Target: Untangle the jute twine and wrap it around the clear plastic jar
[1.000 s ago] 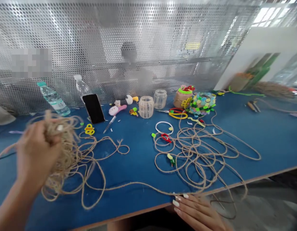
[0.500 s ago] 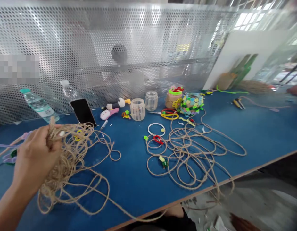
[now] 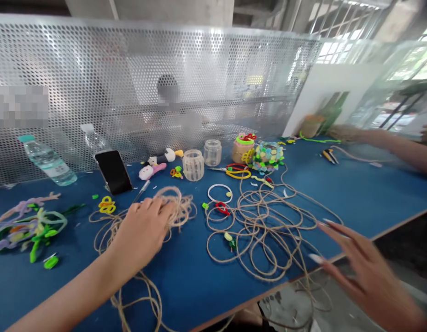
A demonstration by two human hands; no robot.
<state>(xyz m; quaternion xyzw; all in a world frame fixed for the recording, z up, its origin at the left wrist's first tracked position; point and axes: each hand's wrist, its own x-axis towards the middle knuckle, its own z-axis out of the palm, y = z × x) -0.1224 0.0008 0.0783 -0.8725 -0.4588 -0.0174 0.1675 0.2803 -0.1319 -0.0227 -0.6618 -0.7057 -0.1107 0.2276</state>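
Observation:
My left hand (image 3: pixel 140 235) presses down on a loose bundle of jute twine (image 3: pixel 175 206) on the blue table, its fingers closed over the strands. More of the twine trails past my wrist and hangs over the front edge. A second large tangle of jute twine (image 3: pixel 258 235) lies in loops at the middle right. My right hand (image 3: pixel 365 272) hovers near the table's front edge, open with its fingers spread, just right of that tangle and holding nothing.
A phone (image 3: pixel 113 172), a water bottle (image 3: pixel 47 160), glass jars (image 3: pixel 193 165), scissors (image 3: pixel 238 172) and a decorated jar (image 3: pixel 267 157) stand along the back. Pipe cleaners (image 3: pixel 26 226) lie at left. A co-worker's arm (image 3: pixel 403 144) reaches in at right. A perforated metal screen (image 3: pixel 213 83) backs the table.
My left hand has lowered the twine bundle onto the table and moved right. My right hand has shifted up and right, fingers spread. The view has swung, bringing pipe cleaners into sight at left.

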